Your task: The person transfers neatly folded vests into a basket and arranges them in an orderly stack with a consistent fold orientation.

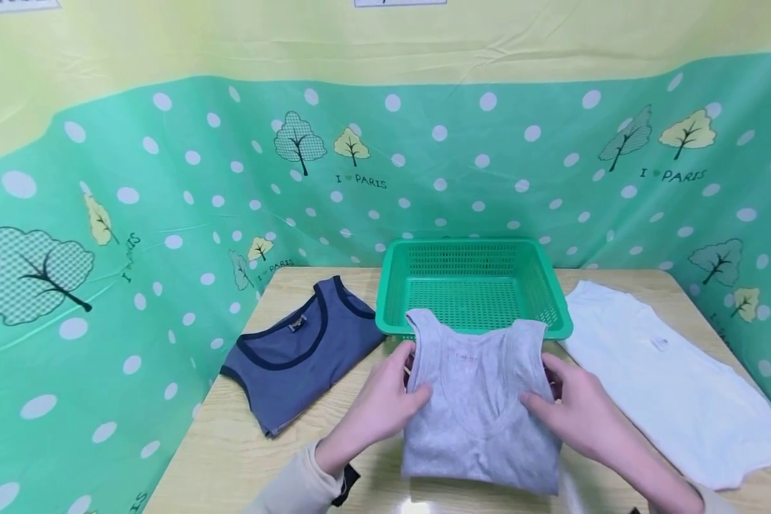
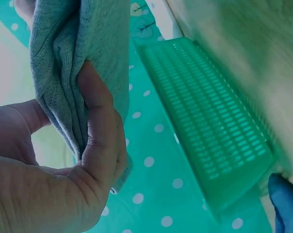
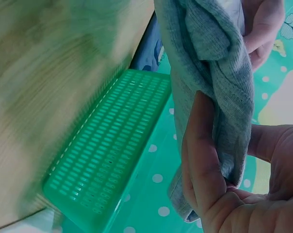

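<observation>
A folded light grey tank top [image 1: 475,428] hangs between my two hands, raised above the table in front of the green basket. At its left edge my left hand [image 1: 385,392] pinches the layers, thumb on the near face and fingers behind. My right hand [image 1: 572,407] grips the opposite edge the same way. Both wrist views show the bunched cloth layers of the tank top [image 2: 64,73] between thumb and fingers. Behind the shoulder straps stands the green plastic basket [image 1: 552,325], with nothing inside the part that shows.
A folded dark blue tank top [image 1: 334,357] with black trim lies on the table's left side. To the right is a white shirt [image 1: 662,385], spread flat. Green dotted cloth [image 1: 437,171] hangs around the wooden table [image 1: 218,457] at the back and sides.
</observation>
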Tool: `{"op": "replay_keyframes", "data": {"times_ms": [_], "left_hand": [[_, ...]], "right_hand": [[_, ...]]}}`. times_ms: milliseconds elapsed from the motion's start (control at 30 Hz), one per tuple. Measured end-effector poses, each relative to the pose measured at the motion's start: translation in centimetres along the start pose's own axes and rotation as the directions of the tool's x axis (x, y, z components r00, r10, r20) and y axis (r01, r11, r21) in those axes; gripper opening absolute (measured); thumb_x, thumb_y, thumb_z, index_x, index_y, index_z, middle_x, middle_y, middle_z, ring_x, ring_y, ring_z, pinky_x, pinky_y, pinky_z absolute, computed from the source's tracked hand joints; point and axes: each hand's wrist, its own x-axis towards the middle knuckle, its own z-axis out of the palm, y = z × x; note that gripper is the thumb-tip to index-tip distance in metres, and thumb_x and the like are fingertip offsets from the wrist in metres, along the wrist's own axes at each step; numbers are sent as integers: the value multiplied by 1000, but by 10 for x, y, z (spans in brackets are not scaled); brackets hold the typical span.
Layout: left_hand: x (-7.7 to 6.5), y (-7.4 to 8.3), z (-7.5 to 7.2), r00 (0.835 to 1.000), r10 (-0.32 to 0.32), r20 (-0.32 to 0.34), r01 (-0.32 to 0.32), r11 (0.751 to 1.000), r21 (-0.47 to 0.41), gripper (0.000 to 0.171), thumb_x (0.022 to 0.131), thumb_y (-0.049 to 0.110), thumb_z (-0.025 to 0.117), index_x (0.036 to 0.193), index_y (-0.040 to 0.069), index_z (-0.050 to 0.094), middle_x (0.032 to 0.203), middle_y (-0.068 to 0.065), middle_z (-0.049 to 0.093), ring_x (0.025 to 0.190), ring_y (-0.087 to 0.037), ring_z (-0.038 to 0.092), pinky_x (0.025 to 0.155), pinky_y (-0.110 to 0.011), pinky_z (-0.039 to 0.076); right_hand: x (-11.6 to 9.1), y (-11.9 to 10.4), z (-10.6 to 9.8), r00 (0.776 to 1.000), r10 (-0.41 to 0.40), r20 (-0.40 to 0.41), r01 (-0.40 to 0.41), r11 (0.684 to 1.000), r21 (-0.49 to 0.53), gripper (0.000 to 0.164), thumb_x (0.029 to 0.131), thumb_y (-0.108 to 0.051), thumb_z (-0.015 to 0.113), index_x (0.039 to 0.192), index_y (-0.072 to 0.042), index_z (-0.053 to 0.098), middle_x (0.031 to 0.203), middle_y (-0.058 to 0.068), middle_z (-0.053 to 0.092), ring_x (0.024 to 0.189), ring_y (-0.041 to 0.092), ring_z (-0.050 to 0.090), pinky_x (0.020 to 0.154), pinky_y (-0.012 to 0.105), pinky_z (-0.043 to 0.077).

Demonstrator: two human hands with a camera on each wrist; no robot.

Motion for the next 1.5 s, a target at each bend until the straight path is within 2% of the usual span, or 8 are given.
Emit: {"op": "replay_keyframes", "data": {"times_ms": [333,600,733,1000,1200,1500], "left_hand": [[10,10,-12,999,12,-37,-12,1000,17,31,92,5,68,121,7,58,95,0,64,75,-14,61,66,-30,54],[26,15,-23,998,27,-62,-25,999,33,32,91,5,67,122,5,58,98,-6,64,69,-14,59,62,-32,52],[33,16,-28,998,19,-58,-16,999,46,34,92,8,67,125,7,57,99,-4,64,69,-15,59,62,-32,52],[46,16,-37,997,23,-68,-18,997,72,33,94,9,68,125,8,57,100,-4,64,68,-17,59,63,-34,52],[58,15,-41,997,21,-71,-16,997,70,35,95,9,70,127,7,57,101,-6,64,71,-18,60,64,-35,53],[77,16,-46,999,8,-39,-6,998,56,36,96,9,70,129,6,55,105,-8,63,82,-22,62,71,-37,54]], "right_hand": [[14,0,-6,999,-43,-30,42,998,-44,33,89,-5,82,116,2,65,100,8,73,86,20,71,66,31,57],[28,-5,-15,997,-65,-50,64,998,-20,27,91,-5,81,112,1,64,98,10,73,87,22,72,67,30,57],[34,-7,-19,995,-67,-68,67,998,-14,26,91,-5,80,111,1,64,100,12,74,88,25,74,67,30,58],[49,-9,-23,993,-85,-85,82,996,-39,24,92,-7,78,110,0,64,96,11,73,84,22,71,66,31,56],[63,-8,-26,992,-99,-82,95,994,-52,26,92,-7,78,112,2,64,96,13,73,84,25,71,67,33,56],[79,-6,-33,993,-93,-76,89,994,-60,31,92,-10,79,114,5,63,101,19,73,90,31,72,70,37,56]]}}
